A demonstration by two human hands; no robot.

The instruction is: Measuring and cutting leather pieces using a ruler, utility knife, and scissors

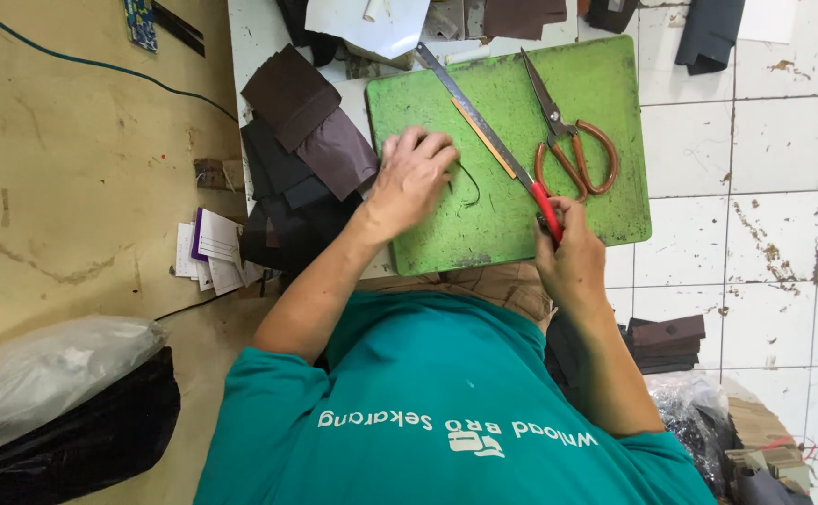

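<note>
Knife [538, 192], red-handled, in right hand [573, 257] on mat [605, 93].

left hand [411, 178] lies palm down, fingers [432, 147] curled; right hand [573, 252] is clenched in a fist, both forearms stretched forward.

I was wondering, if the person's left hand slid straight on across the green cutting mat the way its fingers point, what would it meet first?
Probably the long metal ruler lying diagonally across the green cutting mat. The left hand rests flat with fingers aimed up the mat toward it; the orange-handled scissors lie beyond the ruler. Depth is hard to judge.
</note>
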